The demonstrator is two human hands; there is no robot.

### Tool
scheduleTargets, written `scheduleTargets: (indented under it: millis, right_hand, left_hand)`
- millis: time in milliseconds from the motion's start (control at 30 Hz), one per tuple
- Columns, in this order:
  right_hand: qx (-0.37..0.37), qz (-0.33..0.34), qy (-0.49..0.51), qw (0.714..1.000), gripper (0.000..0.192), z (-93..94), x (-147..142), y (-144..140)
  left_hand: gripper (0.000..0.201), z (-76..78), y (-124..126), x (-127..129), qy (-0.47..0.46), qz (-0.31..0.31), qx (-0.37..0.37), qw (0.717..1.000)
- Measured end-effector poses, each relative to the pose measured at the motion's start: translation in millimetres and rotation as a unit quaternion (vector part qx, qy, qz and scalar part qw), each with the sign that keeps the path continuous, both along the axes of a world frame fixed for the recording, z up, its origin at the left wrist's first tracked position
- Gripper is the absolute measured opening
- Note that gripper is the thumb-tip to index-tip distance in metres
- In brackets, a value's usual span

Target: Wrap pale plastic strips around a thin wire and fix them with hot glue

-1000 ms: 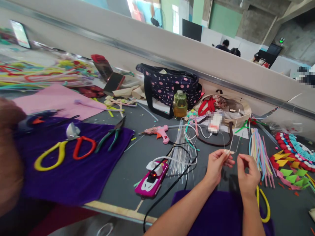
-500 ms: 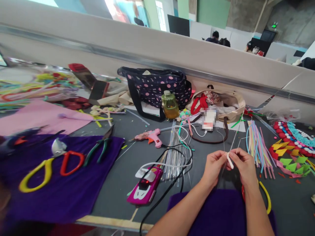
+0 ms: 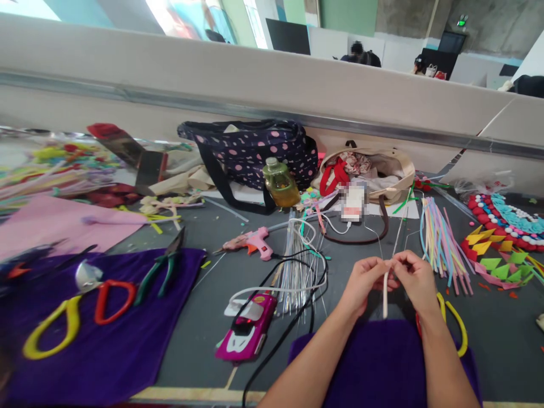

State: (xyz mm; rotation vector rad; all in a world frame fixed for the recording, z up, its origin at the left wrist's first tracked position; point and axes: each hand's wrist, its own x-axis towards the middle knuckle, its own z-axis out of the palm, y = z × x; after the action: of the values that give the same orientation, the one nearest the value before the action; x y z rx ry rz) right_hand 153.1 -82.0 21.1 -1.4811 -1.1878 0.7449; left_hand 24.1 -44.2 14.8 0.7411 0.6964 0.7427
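My left hand (image 3: 366, 281) and my right hand (image 3: 413, 277) meet fingertip to fingertip above the grey table, both pinched closed. Between them is a narrow white strip (image 3: 385, 297), its free end hanging down from the left fingertips. A thin wire (image 3: 403, 225) rises from the pinch, slanting away toward the cloth bag. Which fingers press on the wire and which on the strip is partly hidden. Below my forearms lies a purple cloth (image 3: 378, 362). Yellow-handled scissors (image 3: 459, 328) are partly covered by my right wrist.
Left of my hands are clear wires (image 3: 293, 277), a pink glue gun (image 3: 255, 242) and a magenta power strip (image 3: 249, 334) with cables. Pastel strips (image 3: 446, 243) lie to the right. A bottle (image 3: 281, 184) and a dark bag (image 3: 250, 153) stand behind. Pliers (image 3: 164, 266) rest at left.
The white strip, short and tilted between my fingers before, now hangs longer and nearly straight down. Both hands have shifted slightly, and the view has turned a little.
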Motion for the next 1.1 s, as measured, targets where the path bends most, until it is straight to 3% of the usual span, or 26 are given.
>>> scheduleTargets:
  millis: [267, 500, 633, 767, 833, 967, 1100]
  right_hand:
    - [-0.005, 0.014, 0.091, 0.996, 0.016, 3.0, -2.5, 0.4]
    - [-0.066, 0.026, 0.227, 0.971, 0.021, 1.2, -2.5, 1.2]
    - [-0.077, 0.050, 0.287, 0.954, 0.023, 2.0, -2.8, 0.7]
    - [-0.072, 0.064, 0.327, 0.940, 0.024, 2.6, -2.5, 1.0]
    - [-0.062, 0.063, 0.330, 0.940, 0.023, 2.5, -2.3, 1.4]
    - [-0.051, 0.056, 0.304, 0.950, 0.026, 1.4, -2.6, 1.1]
    - [-0.036, 0.052, 0.307, 0.950, 0.027, 0.1, -4.1, -0.2]
  left_hand:
    - [0.027, 7.2, 1.9, -5.7, 0.026, -0.004, 0.037, 0.999]
    - [0.022, 5.7, 5.1, -11.0, 0.038, -0.024, 0.158, 0.986]
    - [0.020, 6.6, 5.9, -14.2, 0.080, -0.012, 0.254, 0.964]
    - [0.020, 9.4, 3.7, -12.6, 0.168, 0.041, 0.359, 0.917]
    - [0.019, 9.6, 2.9, -10.5, 0.171, 0.056, 0.345, 0.921]
    - [0.021, 7.8, 3.2, -7.1, 0.096, 0.067, 0.221, 0.968]
    - [0.023, 6.7, 4.6, -7.0, 0.027, 0.070, 0.148, 0.986]
